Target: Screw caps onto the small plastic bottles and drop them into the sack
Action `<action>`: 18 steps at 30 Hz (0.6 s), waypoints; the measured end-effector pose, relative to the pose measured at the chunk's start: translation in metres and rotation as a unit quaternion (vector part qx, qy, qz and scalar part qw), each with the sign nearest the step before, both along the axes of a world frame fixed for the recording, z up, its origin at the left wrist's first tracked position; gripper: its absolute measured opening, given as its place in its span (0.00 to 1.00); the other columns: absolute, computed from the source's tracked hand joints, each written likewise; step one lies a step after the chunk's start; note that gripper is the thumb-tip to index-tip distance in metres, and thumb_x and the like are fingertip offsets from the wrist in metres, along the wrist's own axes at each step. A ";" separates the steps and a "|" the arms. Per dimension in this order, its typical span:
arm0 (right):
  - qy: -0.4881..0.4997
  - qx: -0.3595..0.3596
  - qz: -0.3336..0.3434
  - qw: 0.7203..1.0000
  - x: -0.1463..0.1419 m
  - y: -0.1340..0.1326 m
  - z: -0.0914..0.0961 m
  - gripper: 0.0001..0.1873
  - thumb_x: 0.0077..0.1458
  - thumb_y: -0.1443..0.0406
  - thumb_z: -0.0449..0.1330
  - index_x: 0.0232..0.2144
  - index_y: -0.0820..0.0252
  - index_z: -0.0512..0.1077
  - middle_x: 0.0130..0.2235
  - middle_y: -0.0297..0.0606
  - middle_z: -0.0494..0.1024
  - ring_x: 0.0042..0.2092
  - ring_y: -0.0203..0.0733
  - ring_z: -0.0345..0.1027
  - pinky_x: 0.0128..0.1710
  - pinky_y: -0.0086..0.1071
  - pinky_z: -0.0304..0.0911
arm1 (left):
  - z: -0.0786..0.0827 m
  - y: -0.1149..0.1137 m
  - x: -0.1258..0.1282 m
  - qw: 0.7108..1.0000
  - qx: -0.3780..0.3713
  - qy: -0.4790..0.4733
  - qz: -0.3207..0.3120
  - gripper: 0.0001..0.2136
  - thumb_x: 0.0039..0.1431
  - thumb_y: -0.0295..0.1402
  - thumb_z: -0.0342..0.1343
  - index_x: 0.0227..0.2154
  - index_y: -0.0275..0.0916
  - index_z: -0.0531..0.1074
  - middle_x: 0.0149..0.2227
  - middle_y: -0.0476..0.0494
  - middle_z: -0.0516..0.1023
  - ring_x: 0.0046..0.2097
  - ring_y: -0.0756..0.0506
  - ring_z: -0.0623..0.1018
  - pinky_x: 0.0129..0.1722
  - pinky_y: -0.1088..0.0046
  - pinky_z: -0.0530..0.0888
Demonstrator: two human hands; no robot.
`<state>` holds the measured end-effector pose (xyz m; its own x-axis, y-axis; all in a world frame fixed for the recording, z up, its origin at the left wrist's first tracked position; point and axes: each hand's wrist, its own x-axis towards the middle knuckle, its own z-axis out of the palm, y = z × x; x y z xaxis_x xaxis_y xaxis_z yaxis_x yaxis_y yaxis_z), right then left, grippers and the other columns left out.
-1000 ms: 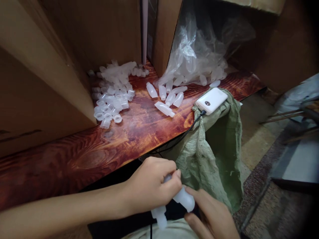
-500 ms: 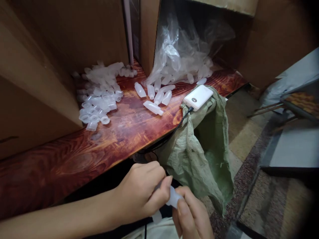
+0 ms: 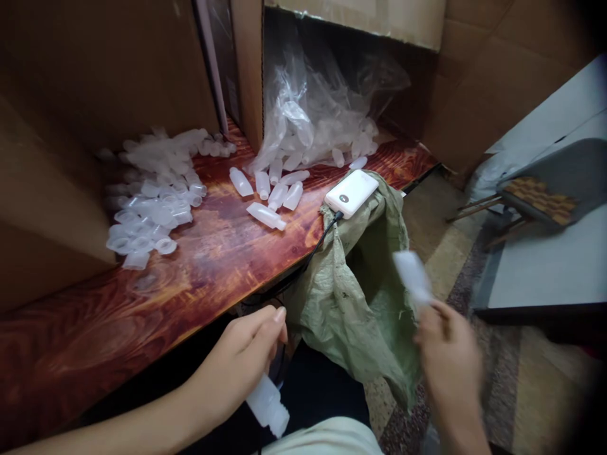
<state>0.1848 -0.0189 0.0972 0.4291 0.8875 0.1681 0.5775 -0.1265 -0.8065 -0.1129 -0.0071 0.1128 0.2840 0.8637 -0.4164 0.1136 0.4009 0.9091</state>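
My left hand (image 3: 251, 351) is closed around a small translucent plastic bottle (image 3: 266, 402), whose threaded neck sticks out below the fingers. Over at the right, my right hand (image 3: 450, 360), blurred by motion, grips one end of another whitish plastic bottle (image 3: 411, 273) near the mouth of a green woven sack (image 3: 327, 297). Several similar loose bottles (image 3: 265, 215) lie on the reddish wooden tabletop (image 3: 222, 265). To their left is a heap of clear plastic caps (image 3: 147, 215).
A clear plastic bag (image 3: 289, 95) of bottles spills from a cardboard box (image 3: 370, 22). Another carton (image 3: 47, 189) stands on the left. A white power bank (image 3: 351, 193) with a black cable rests at the sack's rim. A chair (image 3: 564, 170) is at far right.
My hands have separated. The right hand has swung right toward the sack with a bottle, while the left stays low with its own bottle. The view has shifted slightly right.
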 end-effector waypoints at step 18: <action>-0.038 -0.012 0.376 0.926 -0.090 -0.018 0.028 0.17 0.59 0.69 0.61 0.50 0.50 0.71 0.46 0.38 0.77 0.46 0.40 0.75 0.44 0.25 0.73 | 0.009 0.011 -0.001 0.998 -0.053 -0.021 -0.028 0.20 0.60 0.51 0.51 0.24 0.38 0.62 0.20 0.55 0.62 0.19 0.54 0.62 0.17 0.81 0.60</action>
<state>0.0949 -0.0368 0.1253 -0.3243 0.9343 0.1479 0.5648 0.3167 -0.7621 -0.1134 0.0036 0.1220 0.3500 0.7978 -0.4910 0.1014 0.4888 0.8665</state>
